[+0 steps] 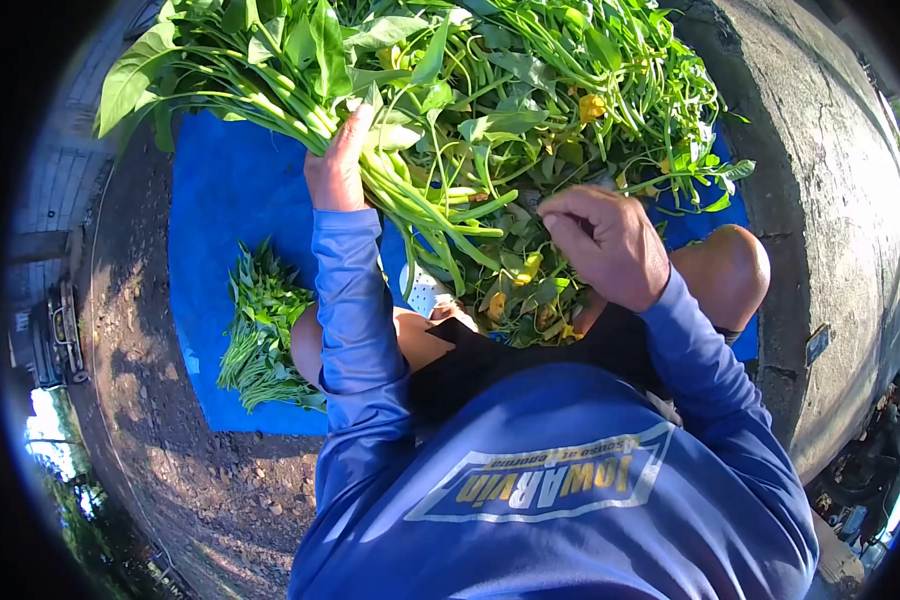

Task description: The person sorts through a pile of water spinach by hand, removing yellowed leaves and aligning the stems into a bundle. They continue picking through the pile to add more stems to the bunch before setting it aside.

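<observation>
My left hand (340,165) is wrapped round a bunch of water spinach (280,105), its leaves fanning to the upper left and its cut stems hanging to the lower right. To the right of those stem ends, my right hand (610,240) is raised with thumb and fingers curled together in a pinch. Whatever may be between the fingertips is too small or hidden to tell. Under and beyond both hands spreads a large heap of loose water spinach (530,90), with some yellowed leaves (592,107) among the green.
A blue tarp (210,190) lies beneath the greens. On its left part rests a smaller bundle of greens (260,335), beside my knee. A concrete ledge (830,200) runs along the right, and bare dirt (230,490) borders the tarp on the left.
</observation>
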A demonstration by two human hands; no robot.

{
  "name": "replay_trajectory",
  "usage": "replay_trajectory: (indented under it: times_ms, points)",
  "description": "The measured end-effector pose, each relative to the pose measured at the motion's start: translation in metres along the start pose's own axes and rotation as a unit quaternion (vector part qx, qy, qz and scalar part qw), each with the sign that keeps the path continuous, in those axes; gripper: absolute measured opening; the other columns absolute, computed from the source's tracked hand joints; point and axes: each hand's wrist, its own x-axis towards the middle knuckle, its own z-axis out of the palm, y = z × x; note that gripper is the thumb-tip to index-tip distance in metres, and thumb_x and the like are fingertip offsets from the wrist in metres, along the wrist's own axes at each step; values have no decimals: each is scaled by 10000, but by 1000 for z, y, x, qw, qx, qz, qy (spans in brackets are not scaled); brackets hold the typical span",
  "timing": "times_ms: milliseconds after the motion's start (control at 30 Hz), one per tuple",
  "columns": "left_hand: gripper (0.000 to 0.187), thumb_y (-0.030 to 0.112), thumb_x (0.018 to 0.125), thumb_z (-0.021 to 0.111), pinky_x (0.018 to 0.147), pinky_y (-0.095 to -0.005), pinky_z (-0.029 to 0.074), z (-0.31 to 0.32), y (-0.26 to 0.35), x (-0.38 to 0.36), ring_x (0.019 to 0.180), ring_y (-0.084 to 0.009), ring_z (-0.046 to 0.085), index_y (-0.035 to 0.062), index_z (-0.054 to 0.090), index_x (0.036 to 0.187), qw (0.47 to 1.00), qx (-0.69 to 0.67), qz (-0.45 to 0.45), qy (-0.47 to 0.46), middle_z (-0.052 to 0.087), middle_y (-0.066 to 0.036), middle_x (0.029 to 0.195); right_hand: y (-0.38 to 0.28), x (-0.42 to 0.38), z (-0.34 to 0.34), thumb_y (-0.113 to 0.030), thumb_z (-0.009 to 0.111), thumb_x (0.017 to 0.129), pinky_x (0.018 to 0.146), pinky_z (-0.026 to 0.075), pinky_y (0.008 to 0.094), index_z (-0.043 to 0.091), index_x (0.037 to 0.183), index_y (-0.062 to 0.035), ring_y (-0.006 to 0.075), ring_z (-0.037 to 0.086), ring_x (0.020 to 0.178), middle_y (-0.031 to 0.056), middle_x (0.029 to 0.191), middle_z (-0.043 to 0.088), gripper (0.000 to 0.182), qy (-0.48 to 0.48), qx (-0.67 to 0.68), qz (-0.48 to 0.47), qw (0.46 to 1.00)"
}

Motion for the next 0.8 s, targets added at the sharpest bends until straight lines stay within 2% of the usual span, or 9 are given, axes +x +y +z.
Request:
replay_trajectory:
  times_ms: [133,167,300,400,533,567,667,767,800]
  points:
    - [341,127,953,747,791,-373,632,26,27,-7,953,-224,746,-46,683,1240,995,-59,-66,-43,737,-123,1159,-20,25,1,-89,709,851,778,579,442,745,1060,-48,348,631,952,134,1076,613,215,-21,-209,-191,959]
    - [345,122,964,729,714,-387,647,30,33,-7,858,-262,761,2,650,1277,995,-63,-67,-48,745,-132,1113,-11,28,3,-109,740,819,798,581,437,732,1044,-66,345,592,1001,127,1145,563,229,-59,-241,-188,950]
    - [336,169,972,737,761,-409,635,27,32,7,869,-267,753,8,666,1259,997,-58,-27,-46,752,-134,1120,-7,26,3,-129,748,847,752,564,451,686,909,-51,349,636,934,131,1026,636,118,-60,-143,-208,966]
    - [435,201,918,804,743,-365,627,17,40,15,907,-231,747,21,667,1289,995,-37,-86,-19,740,-115,1157,-1,6,10,-153,737,903,724,546,471,670,921,-18,359,682,862,157,931,692,151,-177,31,-2,984]
    - [355,263,973,734,675,-321,603,-2,49,37,798,-205,757,20,708,1231,991,2,-120,-56,778,-117,1020,8,-19,19,-187,706,972,685,534,463,680,1009,-11,368,695,745,155,856,707,181,-118,128,0,985]
    - [327,272,968,743,661,-318,601,-9,42,42,779,-201,756,20,739,1176,993,12,-112,-27,779,-123,1037,3,-18,12,-192,696,988,700,542,444,690,1035,-20,368,698,739,152,858,710,178,-109,142,73,981]
    - [308,274,965,749,668,-316,605,-20,22,47,778,-198,754,24,753,1145,993,51,-99,-49,779,-124,1037,-52,17,-21,-132,692,976,705,541,411,686,1062,-4,298,696,787,148,856,687,154,-101,93,90,986]
    - [344,243,969,744,691,-340,621,14,32,28,822,-222,764,14,707,1222,986,-10,-150,-67,774,-123,1019,-27,64,7,-138,691,946,675,551,445,706,1097,-35,332,695,773,145,870,677,183,-53,5,-224,973]
    - [356,238,969,744,692,-345,624,22,32,27,826,-227,765,11,696,1239,986,-25,-146,-75,773,-123,1012,-24,72,17,-140,688,936,666,551,458,706,1077,-41,342,693,771,144,873,667,173,-82,-59,-211,972]
